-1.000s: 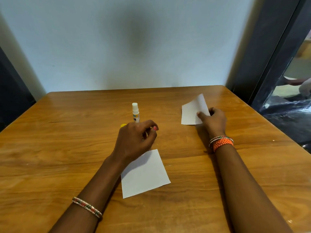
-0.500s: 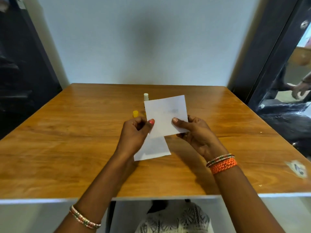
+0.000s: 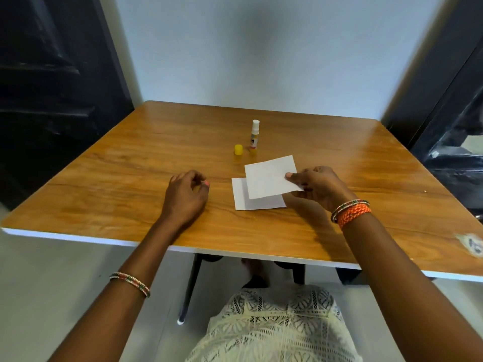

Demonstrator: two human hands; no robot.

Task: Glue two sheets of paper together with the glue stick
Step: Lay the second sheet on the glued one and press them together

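Observation:
One white paper sheet [image 3: 241, 197] lies flat on the wooden table [image 3: 130, 165]. A second white sheet [image 3: 269, 176] hovers just over it, overlapping its upper right part, pinched at its right edge by my right hand [image 3: 317, 188]. My left hand [image 3: 187, 195] rests on the table to the left of the sheets with fingers loosely curled, holding nothing. The uncapped glue stick [image 3: 254, 134] stands upright behind the sheets, and its yellow cap [image 3: 238, 149] sits just to its left.
The table's near edge [image 3: 235, 253] runs white across the view, with my lap and the table legs below it. A pale wall stands behind the table. Dark panels flank it on the left and right.
My left hand has let go of the raised sheet and moved left onto the table. My right hand has lowered that sheet over the one lying flat.

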